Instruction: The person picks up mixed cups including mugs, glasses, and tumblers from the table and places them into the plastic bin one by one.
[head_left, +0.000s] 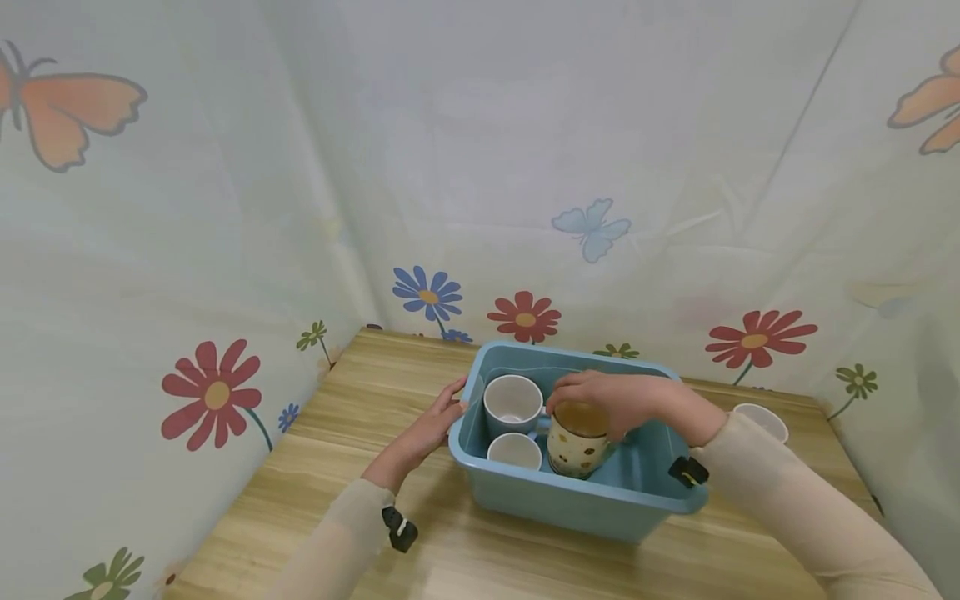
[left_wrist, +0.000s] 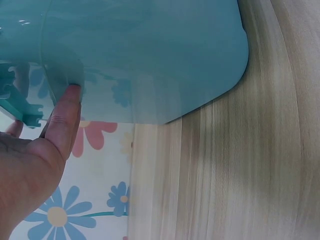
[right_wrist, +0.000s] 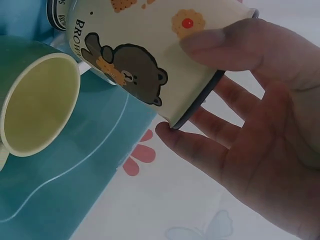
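Observation:
My right hand (head_left: 611,400) reaches into a light blue plastic bin (head_left: 555,521) and holds a cream mug (head_left: 573,454) by its dark rim. In the right wrist view the thumb lies on the wall of the mug (right_wrist: 135,60), which bears a brown bear and cookies, and other fingers touch the rim. Beside it in the bin stand a larger mug (head_left: 517,408) and a smaller mug (head_left: 513,450), both pale inside. My left hand (head_left: 427,429) touches the bin's left end; in the left wrist view a straight finger (left_wrist: 65,120) presses its outer wall.
The bin stands on a wood-grain table (head_left: 375,392). To its right, partly behind my right sleeve, is a white cup or bowl (head_left: 763,421). A pale flowered cloth (head_left: 480,167) hangs around the table's back and sides.

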